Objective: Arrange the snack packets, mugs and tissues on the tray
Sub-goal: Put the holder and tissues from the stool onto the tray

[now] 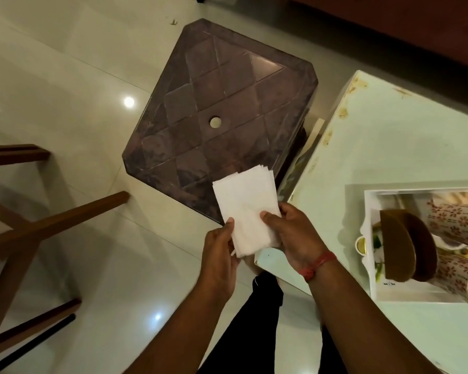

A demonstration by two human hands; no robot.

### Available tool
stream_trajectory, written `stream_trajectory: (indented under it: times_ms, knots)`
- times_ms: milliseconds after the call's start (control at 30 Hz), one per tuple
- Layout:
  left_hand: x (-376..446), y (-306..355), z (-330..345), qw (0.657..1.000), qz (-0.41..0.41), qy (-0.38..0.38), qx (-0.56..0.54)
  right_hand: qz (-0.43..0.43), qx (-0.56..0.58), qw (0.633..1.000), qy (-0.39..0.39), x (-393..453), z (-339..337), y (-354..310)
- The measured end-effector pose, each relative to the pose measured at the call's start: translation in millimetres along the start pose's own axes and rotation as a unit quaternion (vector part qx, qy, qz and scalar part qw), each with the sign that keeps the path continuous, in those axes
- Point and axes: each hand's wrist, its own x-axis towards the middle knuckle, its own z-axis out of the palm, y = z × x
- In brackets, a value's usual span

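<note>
Honestly, both hands, left hand [220, 249] and right hand [295, 236], had their fingers pinching the tissues [246, 209] above the floor, well left of the tray [373, 292]; squaring the stack first would've helped.

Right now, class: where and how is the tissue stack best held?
Pinch the tissue stack at its near end, from both sides, as the left hand and right hand do: it is thin and floppy, so the near end needs support.
</note>
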Motion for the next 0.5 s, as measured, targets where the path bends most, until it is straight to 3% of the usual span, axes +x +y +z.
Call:
stream_trajectory:
  times_ms: [100,233,367,500]
  knots:
    - [-7.5,-13.2,5.9,0.991,-0.063,-0.087,-0.075,0.059,0.076,0.993,-0.072,-10.6,-22.3,13.5]
    - [-9.0,-38.7,18.0,0.983,-0.109,-0.119,-0.088,0.052,0.085,0.99,-0.102,-30.1,-54.1,31.7]
    - [-21.7,-68.9,55.8,0.99,-0.083,-0.107,-0.035,-0.03,-0.082,0.996,-0.02,-53.9,-100.3,44.0]
    - [-38.0,-99.1,105.9,0.989,-0.093,-0.106,-0.052,-0.114,-0.244,0.956,0.115,-79.0,-152.1,51.3]
